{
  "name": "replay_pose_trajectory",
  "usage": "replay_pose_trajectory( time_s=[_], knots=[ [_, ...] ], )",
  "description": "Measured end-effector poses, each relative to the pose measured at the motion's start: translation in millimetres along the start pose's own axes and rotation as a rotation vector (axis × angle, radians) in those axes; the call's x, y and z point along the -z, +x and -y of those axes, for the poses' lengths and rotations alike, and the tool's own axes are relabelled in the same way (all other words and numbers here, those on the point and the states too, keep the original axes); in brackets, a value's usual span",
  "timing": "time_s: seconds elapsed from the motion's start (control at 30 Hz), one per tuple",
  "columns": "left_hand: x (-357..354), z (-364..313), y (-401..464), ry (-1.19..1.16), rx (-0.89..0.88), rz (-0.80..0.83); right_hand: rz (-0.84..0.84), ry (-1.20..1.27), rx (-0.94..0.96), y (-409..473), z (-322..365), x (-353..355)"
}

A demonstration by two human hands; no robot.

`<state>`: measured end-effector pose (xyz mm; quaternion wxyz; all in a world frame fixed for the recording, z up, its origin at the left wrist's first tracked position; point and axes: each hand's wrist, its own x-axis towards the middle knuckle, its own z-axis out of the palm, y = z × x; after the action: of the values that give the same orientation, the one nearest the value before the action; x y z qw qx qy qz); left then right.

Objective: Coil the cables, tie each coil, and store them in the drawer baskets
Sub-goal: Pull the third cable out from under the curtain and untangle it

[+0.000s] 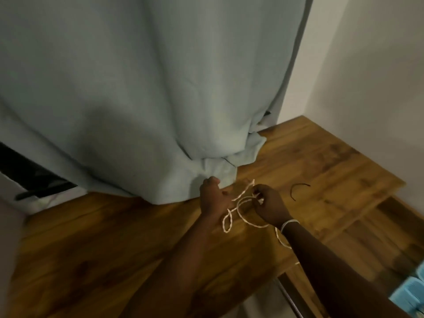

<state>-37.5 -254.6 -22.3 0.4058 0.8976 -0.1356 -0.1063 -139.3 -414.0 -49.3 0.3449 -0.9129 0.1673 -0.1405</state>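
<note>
You have the pale braided cable (238,214) strung between your 2 hands over the wooden tabletop (114,244), and that spread looks deliberate: your left hand (212,199) serves as the form for the loops while your right hand (267,206) feeds the cord toward it.

Your left hand is spread fairly wide, thumb lifted toward the grey-green curtain (137,99) just behind it, fingers extended; a loop of cable hangs off its lower edge, twisted into a small figure below the palm. Whether those fingers actually pinch the cord, I cannot tell.

Your right hand is narrowed to a fingertip pinch on the cable's end, which seems to carry a small plug. From under that wrist the slack trails back toward you and off the table edge.

Beyond your right hand, well apart from it, a short dark tie (298,190) lies curved on the wood, within reach for binding the coil. No coil is finished yet.
</note>
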Motion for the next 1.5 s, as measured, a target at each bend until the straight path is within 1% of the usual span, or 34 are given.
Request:
replay_pose_trajectory(
  time_s=[0.07,0.1,0.17,0.27,0.3,0.4,0.43,0.5,0.6,0.67,0.77,0.83,0.87,0.93,1.0,1.03,1.1,1.2,1.27,1.33,1.37,1.43,1.5],
  knots=[
    [-1,23,-2,0.173,0.111,0.087,0.038,-0.019,0.024,6,12,-14],
    [-4,32,-4,0.218,0.131,0.134,0.068,-0.026,0.027,8,20,-18],
    [-11,43,-11,0.226,0.130,0.197,0.143,-0.051,0.037,12,31,-27],
    [-25,56,-20,0.234,0.115,0.243,0.299,-0.035,0.019,13,39,-34],
    [-29,60,-21,0.247,0.116,0.260,0.346,-0.068,0.009,11,41,-36],
    [-33,63,-21,0.267,0.105,0.259,0.463,-0.166,0.020,3,41,-52],
    [-31,63,-19,0.269,0.103,0.263,0.472,-0.161,0.032,0,41,-59],
    [-25,61,-14,0.240,0.118,0.271,0.424,-0.088,-0.004,-2,39,-68],
    [-21,65,-1,0.124,0.118,0.270,0.325,-0.006,-0.055,1,39,-68],
    [-18,69,8,0.026,0.104,0.276,0.297,0.070,-0.131,9,37,-63],
    [-5,55,11,-0.157,0.146,0.312,0.304,0.202,-0.197,19,35,-49],
    [1,43,13,-0.298,0.194,0.336,0.306,0.356,-0.330,28,31,-42],
    [3,37,15,-0.360,0.211,0.337,0.284,0.472,-0.407,32,32,-38],
    [8,25,19,-0.474,0.234,0.321,0.194,0.656,-0.503,40,34,-30],
    [14,10,25,-0.532,0.252,0.315,0.106,0.763,-0.540,49,38,-22],
    [17,1,29,-0.548,0.252,0.334,0.079,0.769,-0.518,53,41,-16],
    [24,-17,40,-0.532,0.196,0.358,0.077,0.791,-0.455,60,50,-2],
    [36,-46,52,-0.577,0.129,0.275,0.150,0.838,-0.318,71,60,27],
    [44,-61,57,-0.538,-0.030,0.307,0.236,0.870,-0.262,80,64,50],
    [48,-72,59,-0.437,-0.219,0.368,0.340,0.848,-0.210,88,71,77],
    [49,-78,60,-0.400,-0.273,0.374,0.375,0.824,-0.186,91,75,91],
    [51,-91,61,-0.361,-0.367,0.368,0.406,0.750,-0.137,99,77,119],
    [54,-101,60,-0.349,-0.448,0.340,0.386,0.654,-0.061,107,77,149]
  ],
)
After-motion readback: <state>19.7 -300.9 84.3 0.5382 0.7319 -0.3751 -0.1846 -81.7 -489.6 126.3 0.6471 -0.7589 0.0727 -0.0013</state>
